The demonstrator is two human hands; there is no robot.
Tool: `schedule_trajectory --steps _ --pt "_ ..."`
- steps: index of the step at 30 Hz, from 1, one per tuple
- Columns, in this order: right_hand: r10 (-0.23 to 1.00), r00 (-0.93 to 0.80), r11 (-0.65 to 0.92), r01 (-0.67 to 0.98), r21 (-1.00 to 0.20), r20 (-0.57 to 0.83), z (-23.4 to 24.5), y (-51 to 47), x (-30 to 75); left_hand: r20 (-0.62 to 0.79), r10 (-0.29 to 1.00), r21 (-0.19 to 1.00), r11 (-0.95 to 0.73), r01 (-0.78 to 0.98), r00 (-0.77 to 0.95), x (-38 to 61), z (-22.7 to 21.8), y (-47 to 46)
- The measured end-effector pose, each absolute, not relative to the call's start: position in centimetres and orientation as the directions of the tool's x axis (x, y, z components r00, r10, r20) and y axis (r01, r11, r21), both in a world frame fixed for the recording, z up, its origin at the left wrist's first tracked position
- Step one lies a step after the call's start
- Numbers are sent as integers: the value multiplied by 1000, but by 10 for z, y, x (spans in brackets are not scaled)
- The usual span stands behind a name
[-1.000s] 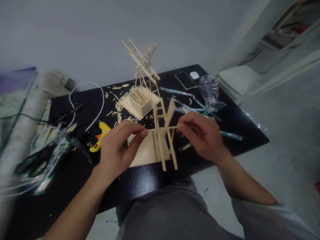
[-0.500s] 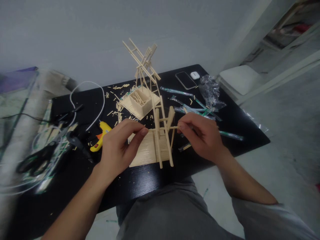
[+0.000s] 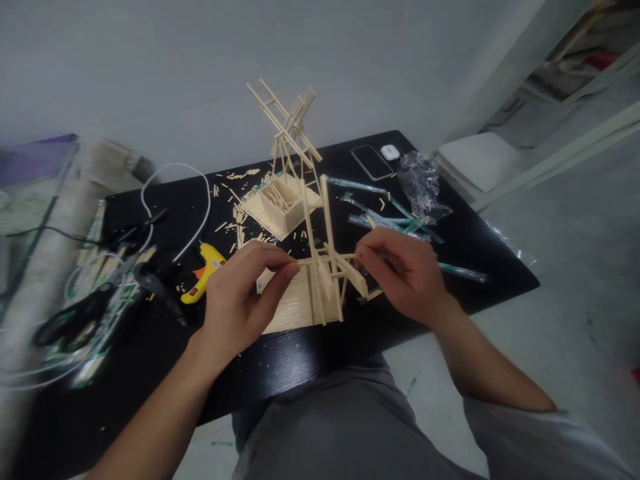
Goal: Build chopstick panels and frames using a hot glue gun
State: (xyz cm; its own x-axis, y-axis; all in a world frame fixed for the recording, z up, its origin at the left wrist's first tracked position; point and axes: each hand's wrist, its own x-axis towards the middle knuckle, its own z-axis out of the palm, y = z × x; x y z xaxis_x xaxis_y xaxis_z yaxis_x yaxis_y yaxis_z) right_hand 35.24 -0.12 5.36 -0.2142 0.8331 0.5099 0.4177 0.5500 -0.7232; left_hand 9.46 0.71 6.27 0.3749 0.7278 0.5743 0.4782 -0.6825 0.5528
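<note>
A small frame of thin wooden sticks (image 3: 325, 260) is held above the black table (image 3: 280, 367). My left hand (image 3: 240, 300) pinches the left end of its cross stick between thumb and forefinger. My right hand (image 3: 400, 273) pinches the right end the same way. Under the frame lies a flat panel of sticks (image 3: 293, 303). Behind it stands a stick windmill model (image 3: 285, 173) with a square box base and crossed blades on top.
A yellow glue gun (image 3: 203, 280) with a white cable (image 3: 173, 200) lies left of the panel. Black scissors (image 3: 75, 320) and wrappers sit at the far left. Green stick packets (image 3: 390, 217), a plastic bag (image 3: 420, 183), a phone (image 3: 371, 162) and an earbud case (image 3: 389, 152) lie at the right.
The stick frame has turned about its cross stick between my fingers: its long legs, which pointed down toward me, now point up and away. Both hands stayed nearly in place.
</note>
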Motion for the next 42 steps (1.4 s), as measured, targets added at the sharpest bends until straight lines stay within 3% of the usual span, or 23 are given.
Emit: schedule_trajectory --steps 42 --pt "823 -234 564 448 -694 517 58 0 354 516 782 629 -623 464 351 93 63 6"
